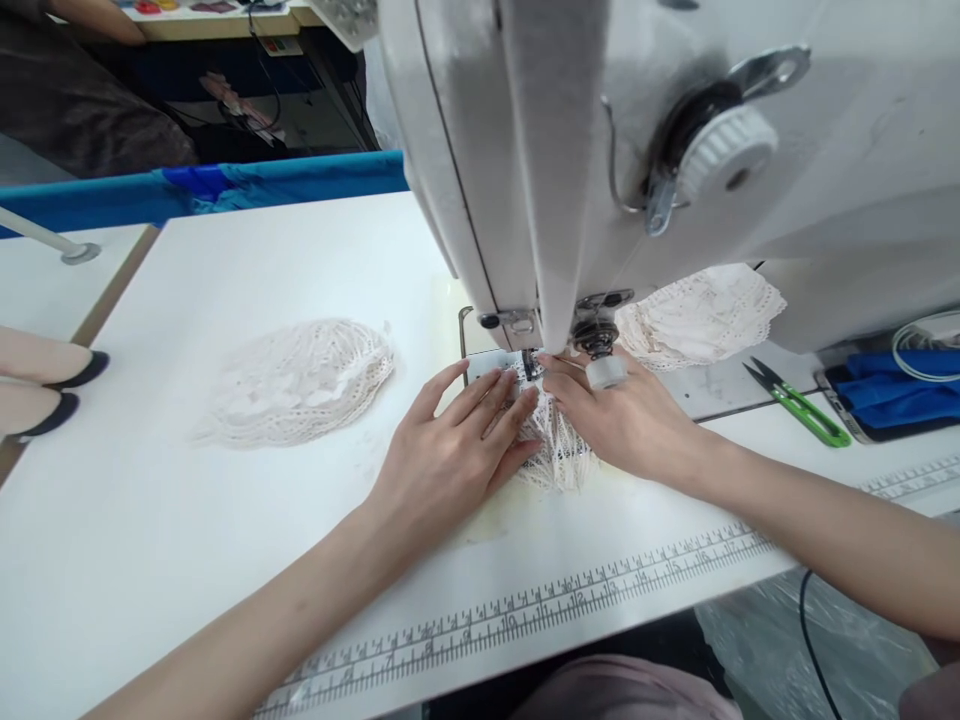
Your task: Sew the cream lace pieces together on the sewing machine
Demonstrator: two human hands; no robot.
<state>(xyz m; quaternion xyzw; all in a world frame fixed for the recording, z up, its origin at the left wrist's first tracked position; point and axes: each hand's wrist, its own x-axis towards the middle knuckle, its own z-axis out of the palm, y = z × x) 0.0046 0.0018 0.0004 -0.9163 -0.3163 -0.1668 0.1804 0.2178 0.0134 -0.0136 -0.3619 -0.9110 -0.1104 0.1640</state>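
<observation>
A cream lace piece (559, 455) with a fringed near edge lies under the needle and presser foot (532, 364) of a sewing machine (487, 150). My left hand (457, 435) rests on the lace's left side, palm down, fingers spread and stretched toward the needle. Close to the needle on the other side is my right hand (622, 415), its thumb and forefinger drawn together at the lace. The machine's pressure knob and my own fingers partly hide that grip.
White lace pieces lie in a left pile (307, 380) and a right pile (701, 315) behind the machine. Green thread snips (799, 402) sit near a dark tray with blue cloth (900, 390). A printed ruler (525, 620) follows the front edge. Another person's arm (101, 18) shows top left.
</observation>
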